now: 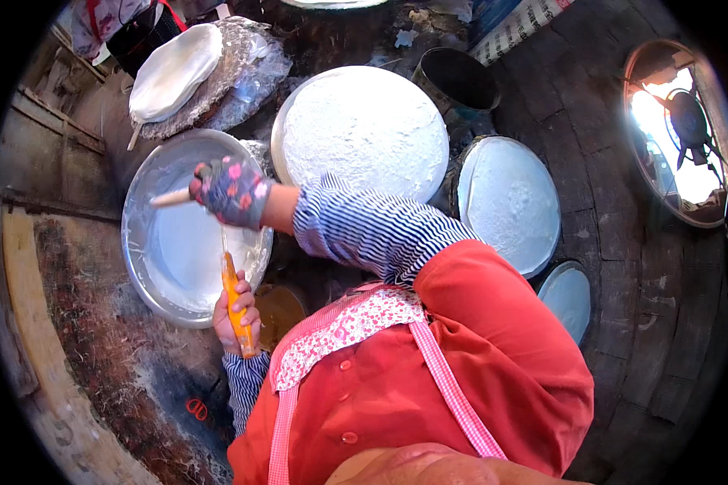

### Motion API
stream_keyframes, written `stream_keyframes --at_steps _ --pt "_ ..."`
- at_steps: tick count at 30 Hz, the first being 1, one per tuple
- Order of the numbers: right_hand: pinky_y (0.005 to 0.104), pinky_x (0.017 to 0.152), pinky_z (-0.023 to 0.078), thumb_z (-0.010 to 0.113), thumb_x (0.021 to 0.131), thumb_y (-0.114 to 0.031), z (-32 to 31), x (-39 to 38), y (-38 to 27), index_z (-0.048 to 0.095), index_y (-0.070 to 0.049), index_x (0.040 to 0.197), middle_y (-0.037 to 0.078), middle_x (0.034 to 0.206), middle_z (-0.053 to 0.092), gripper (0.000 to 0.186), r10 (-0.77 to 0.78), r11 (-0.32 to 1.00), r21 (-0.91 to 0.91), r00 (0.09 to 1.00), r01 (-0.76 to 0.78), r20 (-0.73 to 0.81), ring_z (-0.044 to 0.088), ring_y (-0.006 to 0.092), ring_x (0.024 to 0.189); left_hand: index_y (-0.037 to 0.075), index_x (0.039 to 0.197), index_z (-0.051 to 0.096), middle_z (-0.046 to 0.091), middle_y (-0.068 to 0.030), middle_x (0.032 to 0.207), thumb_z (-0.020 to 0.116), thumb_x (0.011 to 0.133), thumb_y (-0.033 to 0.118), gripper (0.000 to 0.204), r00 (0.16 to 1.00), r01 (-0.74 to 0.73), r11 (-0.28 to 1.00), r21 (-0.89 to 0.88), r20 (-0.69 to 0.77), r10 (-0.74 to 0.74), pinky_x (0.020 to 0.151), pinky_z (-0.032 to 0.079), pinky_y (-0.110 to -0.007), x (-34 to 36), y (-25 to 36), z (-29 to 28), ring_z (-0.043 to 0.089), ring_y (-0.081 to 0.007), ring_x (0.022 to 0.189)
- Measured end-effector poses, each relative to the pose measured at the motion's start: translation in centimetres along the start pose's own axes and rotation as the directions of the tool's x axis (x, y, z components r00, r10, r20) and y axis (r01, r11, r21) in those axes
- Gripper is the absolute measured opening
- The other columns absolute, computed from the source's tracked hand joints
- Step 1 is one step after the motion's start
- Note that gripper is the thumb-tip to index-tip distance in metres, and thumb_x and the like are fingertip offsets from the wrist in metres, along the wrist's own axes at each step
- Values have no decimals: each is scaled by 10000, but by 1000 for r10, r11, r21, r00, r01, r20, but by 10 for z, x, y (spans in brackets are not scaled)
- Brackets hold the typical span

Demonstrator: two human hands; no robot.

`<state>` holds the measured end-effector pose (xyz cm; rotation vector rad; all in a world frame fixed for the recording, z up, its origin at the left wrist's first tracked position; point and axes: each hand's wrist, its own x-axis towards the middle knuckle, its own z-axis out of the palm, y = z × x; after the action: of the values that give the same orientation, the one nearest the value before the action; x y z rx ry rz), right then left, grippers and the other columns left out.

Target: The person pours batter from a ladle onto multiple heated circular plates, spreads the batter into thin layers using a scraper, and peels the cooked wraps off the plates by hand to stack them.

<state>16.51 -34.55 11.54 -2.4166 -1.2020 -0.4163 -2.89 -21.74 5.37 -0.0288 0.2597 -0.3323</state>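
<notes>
Right hand (233, 192), in a dark flowered glove, is clamped round a wooden stick (171, 198); fingers together, bare end pointing left over the metal basin (132, 255). Left hand (222, 320), bare, is wrapped round the orange handle (238, 307) of a thin tool at the basin's near right side. The tool's narrow upper part extends toward the glove; cannot tell whether the two touch. Basin contains white material (188, 263), with smears up its wall. Beyond and to the right: a large white-topped round tub (364, 129), a dark bucket (459, 78) just beside it.
</notes>
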Motion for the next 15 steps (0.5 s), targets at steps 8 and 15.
stream_keyframes --at_steps 8,15 --pt "381 682 474 550 730 -129 -60 -104 103 567 -71 924 153 843 601 203 671 736 222 734 -640 -108 592 313 788 -69 1215 283 438 -101 944 411 871 141 423 997 -49 976 -210 -74 34 545 441 -254 8 32 -81 483 -125 710" --pt "392 638 496 494 784 -228 -68 -171 150 519 -57 1106 185 861 591 366 777 615 -164 628 -771 -37 603 321 768 -106 1193 298 450 -103 920 412 874 132 414 990 -37 965 -258 -142 0 591 430 -265 16 62 -137 489 -143 734"
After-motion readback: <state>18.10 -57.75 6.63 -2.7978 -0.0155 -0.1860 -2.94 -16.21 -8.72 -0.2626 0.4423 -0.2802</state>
